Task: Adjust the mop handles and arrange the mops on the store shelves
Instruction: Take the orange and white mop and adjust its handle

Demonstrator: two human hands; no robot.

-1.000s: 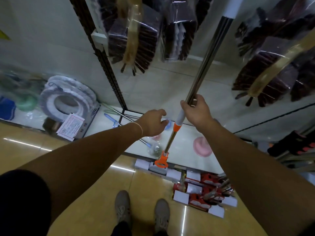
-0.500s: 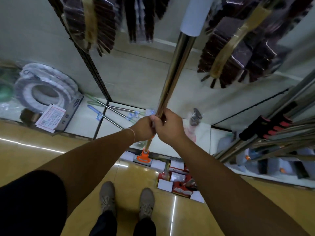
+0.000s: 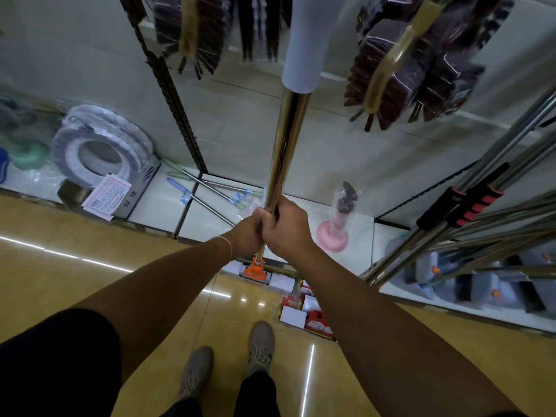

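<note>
A mop stands upright in front of me; its shiny metal handle [image 3: 287, 139] rises to a white grip [image 3: 304, 46] at the top. Its orange joint and flat head [image 3: 255, 270] rest on the floor by the low shelf. My left hand [image 3: 245, 231] and my right hand [image 3: 285, 227] both grip the handle side by side, low on the pole, fingers curled round it. The section of pole between my hands is hidden. More mops [image 3: 469, 212] with black-and-red foam grips lean together on the right.
Packed brushes [image 3: 400, 64] hang overhead on the wall. On the low white shelf [image 3: 346, 260] stand a pink plunger [image 3: 337, 230], loose handles [image 3: 210, 188] and wrapped toilet seats [image 3: 99, 145]. Boxed mop heads [image 3: 304, 311] lie on the floor near my shoes.
My left hand has closed round the handle beside my right hand. The view has swung right, so the leaning mops on the right now show.
</note>
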